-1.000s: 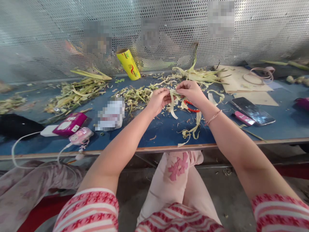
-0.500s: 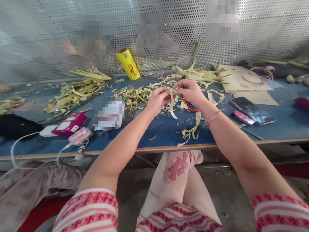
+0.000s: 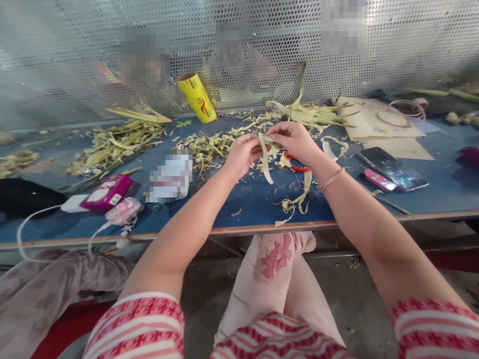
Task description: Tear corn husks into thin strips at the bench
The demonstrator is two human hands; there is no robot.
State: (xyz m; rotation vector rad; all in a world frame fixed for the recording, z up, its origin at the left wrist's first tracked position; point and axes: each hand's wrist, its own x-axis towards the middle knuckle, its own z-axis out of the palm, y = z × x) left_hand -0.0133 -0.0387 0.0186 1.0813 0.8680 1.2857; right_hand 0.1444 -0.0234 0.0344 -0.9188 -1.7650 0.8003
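My left hand (image 3: 245, 152) and my right hand (image 3: 292, 139) meet over the middle of the blue table, fingers pinched. Between them is a pale green husk strip (image 3: 266, 162), its free end hanging down from beside the left fingertips. Both hands grip this piece, though the fingers partly hide it. Just below my right hand lie red-handled scissors (image 3: 295, 164), mostly covered by scraps. Curled husk peelings (image 3: 299, 204) rest near the table's front edge. Left of my hands spreads a heap of small husk scraps (image 3: 209, 147).
A yellow cardboard tube (image 3: 196, 97) leans against the perforated metal screen (image 3: 254, 65). Husk piles (image 3: 112, 144) lie left, and more husks (image 3: 314, 114) behind my hands. A phone (image 3: 392, 169), brown paper (image 3: 400, 147), a magenta box (image 3: 108, 192) and a white cable (image 3: 22, 224) flank the work area.
My right hand has shifted slightly left, closer to the left fingertips. The husk strip still hangs between the hands; the view has moved a little.
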